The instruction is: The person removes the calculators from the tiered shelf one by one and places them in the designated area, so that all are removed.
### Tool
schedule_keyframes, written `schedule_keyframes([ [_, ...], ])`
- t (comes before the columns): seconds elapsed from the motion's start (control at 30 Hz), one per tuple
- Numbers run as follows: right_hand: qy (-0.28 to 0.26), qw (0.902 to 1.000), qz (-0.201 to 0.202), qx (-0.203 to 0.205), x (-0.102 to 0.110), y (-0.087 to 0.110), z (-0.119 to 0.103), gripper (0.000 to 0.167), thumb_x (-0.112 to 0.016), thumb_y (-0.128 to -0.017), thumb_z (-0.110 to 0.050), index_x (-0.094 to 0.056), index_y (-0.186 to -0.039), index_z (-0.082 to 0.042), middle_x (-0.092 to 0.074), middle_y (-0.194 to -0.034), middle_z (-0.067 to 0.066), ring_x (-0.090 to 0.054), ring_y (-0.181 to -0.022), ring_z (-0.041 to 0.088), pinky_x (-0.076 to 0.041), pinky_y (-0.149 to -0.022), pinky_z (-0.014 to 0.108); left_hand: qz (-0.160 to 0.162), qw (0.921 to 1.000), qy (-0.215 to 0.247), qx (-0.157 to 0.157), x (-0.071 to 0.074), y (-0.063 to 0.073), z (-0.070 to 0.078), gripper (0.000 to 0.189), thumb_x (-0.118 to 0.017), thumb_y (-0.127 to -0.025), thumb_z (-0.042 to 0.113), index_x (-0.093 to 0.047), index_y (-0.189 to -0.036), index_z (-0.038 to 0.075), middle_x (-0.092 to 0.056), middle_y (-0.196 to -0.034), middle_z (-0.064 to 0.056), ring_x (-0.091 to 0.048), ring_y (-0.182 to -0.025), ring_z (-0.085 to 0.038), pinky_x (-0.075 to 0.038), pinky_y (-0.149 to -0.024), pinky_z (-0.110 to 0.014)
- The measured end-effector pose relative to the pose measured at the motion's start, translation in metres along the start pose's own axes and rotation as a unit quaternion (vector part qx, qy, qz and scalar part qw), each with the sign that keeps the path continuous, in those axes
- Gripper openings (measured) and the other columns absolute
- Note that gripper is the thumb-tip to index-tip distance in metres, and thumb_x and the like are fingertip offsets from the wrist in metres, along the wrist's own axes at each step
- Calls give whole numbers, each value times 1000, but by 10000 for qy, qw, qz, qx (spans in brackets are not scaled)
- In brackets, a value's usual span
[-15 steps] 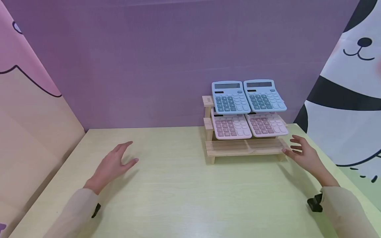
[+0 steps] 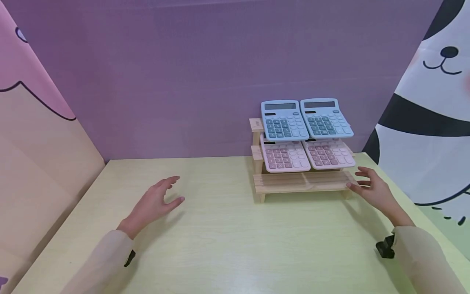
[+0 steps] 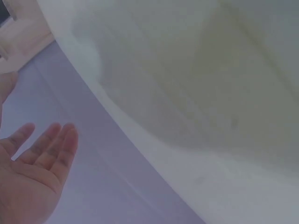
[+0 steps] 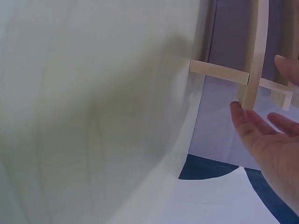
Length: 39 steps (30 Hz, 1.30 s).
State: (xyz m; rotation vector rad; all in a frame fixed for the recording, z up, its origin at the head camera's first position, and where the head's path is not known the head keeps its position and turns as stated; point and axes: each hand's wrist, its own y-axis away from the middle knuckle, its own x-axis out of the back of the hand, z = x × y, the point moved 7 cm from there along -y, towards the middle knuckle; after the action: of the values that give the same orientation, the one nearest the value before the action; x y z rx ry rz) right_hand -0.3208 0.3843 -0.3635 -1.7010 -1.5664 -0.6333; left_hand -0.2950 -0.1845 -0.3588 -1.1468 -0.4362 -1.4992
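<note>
On the pale tabletop (image 2: 220, 245), a three-step wooden stand (image 2: 301, 182) stood by the back edge, toward the back right corner. The right hand (image 2: 376, 192) was at the stand's right end, contact unclear, and the left hand (image 2: 152, 204) hung toward the left edge, each with thumb and fingers apart; two blue calculators (image 2: 284, 121) leaned on the top step, two pink calculators (image 2: 286, 157) below.
</note>
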Motion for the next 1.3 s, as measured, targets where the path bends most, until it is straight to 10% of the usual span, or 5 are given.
schedule_keyframes([
  [1.3, -501, 9898, -1235, -506, -17, -9, 14, 74, -47, -93, -40, -15, -140, 8, -17, -140, 36, -26, -121, 53, -31, -96, 65, -544, 9872, 1348, -655, -67, -56, 78, 50, -66, -83, 27, -47, -128, 15, -57, -121, -3, -60, -105, -26, -52, -85, -34],
])
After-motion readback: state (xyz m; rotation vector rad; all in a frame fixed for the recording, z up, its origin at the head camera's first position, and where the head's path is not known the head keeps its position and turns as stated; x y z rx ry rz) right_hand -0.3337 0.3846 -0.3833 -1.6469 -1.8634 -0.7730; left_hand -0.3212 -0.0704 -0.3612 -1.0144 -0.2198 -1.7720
